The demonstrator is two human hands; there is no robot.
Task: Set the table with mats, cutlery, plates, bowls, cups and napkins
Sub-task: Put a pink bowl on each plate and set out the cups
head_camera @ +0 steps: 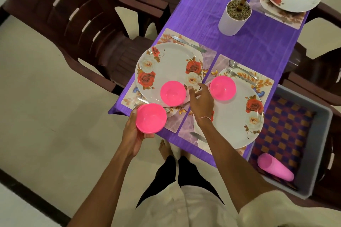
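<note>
While the left hand (132,134) curls round a pink bowl (151,118) at the near corner of the purple-covered desk (239,42), the right hand (201,101) hovers with fingers spread and holding nothing, between two floral plates. The left plate (169,61) carries a second bowl (173,93) and the right plate (236,120) a third bowl (222,88), close on either side of that hand. A knife (188,43) lies beyond the left plate; a spoon (239,67) and fork (239,76) lie beyond the right. A white plant pot (234,18) stands mid-desk. To the right, a grey tub (317,145) holds a checked cloth (284,125) and a pink cup (275,169) on its side.
</note>
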